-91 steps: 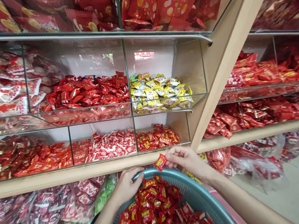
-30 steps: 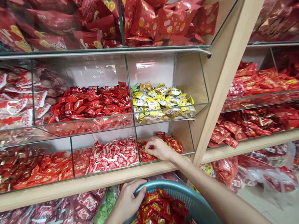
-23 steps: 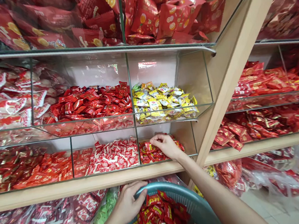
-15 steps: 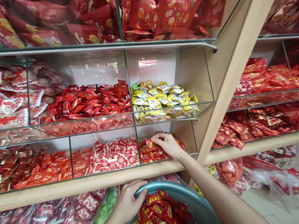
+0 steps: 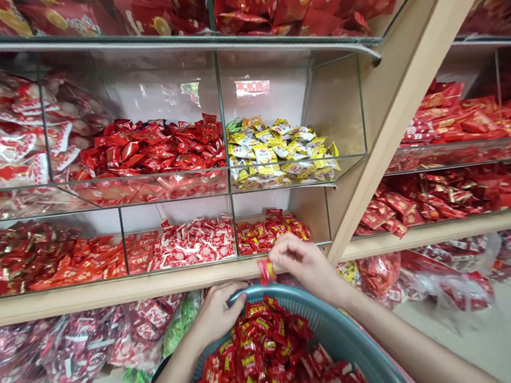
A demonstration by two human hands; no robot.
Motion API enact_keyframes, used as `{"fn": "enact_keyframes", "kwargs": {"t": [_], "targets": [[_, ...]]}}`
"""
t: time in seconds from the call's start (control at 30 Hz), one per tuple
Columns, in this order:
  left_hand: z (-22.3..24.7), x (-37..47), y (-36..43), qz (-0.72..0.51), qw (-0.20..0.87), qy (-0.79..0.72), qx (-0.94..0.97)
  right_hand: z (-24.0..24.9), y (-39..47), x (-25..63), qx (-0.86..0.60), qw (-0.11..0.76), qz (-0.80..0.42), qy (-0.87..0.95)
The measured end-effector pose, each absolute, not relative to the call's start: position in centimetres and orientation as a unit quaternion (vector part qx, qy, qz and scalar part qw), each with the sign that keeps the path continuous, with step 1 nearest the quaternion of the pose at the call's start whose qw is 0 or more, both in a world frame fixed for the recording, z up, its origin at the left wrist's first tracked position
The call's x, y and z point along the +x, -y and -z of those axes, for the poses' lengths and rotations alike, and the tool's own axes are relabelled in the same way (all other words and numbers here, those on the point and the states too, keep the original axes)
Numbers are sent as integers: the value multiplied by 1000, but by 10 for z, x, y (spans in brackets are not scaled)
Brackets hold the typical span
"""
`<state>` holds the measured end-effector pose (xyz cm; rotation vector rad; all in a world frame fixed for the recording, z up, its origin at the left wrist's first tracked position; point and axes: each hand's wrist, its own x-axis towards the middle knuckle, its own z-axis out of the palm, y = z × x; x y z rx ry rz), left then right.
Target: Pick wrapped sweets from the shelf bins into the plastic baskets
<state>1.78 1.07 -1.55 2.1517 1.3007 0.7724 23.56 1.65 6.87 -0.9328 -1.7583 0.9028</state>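
Observation:
My left hand (image 5: 221, 309) is closed over the far left rim of a teal plastic basket (image 5: 345, 317), thumb inside and fingers outside. Many red wrapped candies with yellow lettering (image 5: 258, 365) fill the basket. Above its far rim, my right hand (image 5: 304, 264) has its fingers pinched together. A single small red wrapped candy (image 5: 266, 271), slightly blurred, hangs at those fingertips. Behind that hand, similar red and yellow candies (image 5: 270, 232) lie in the lowest right shelf compartment.
Clear-walled compartments hold yellow-white packets (image 5: 278, 151), red packets (image 5: 152, 148) and red-white candies (image 5: 196, 241). The wooden shelf edge (image 5: 110, 296) runs just beyond the basket, and a slanting wooden post (image 5: 395, 112) stands right. Filled plastic bags (image 5: 83, 349) sit below on the tiled floor.
My right hand has drawn back from the lowest right compartment to above the basket's rim, now with a candy at its fingertips. My left hand stays on the rim. The view has tilted down.

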Motion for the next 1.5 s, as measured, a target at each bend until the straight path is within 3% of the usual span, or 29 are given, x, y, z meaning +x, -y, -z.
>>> {"fn": "enact_keyframes", "kwargs": {"t": [0.17, 0.3, 1.1, 1.5], "targets": [[21, 19, -12, -284, 254, -476, 793, -36, 37, 242, -417, 287, -412, 758], [21, 18, -11, -293, 253, -474, 791, -18, 47, 241, -445, 221, -357, 791], [18, 17, -9, -296, 256, -469, 792, 4, 47, 213, -452, 242, -414, 752], [15, 18, -8, -288, 252, -476, 792, -8, 46, 211, -432, 212, -301, 823]]}}
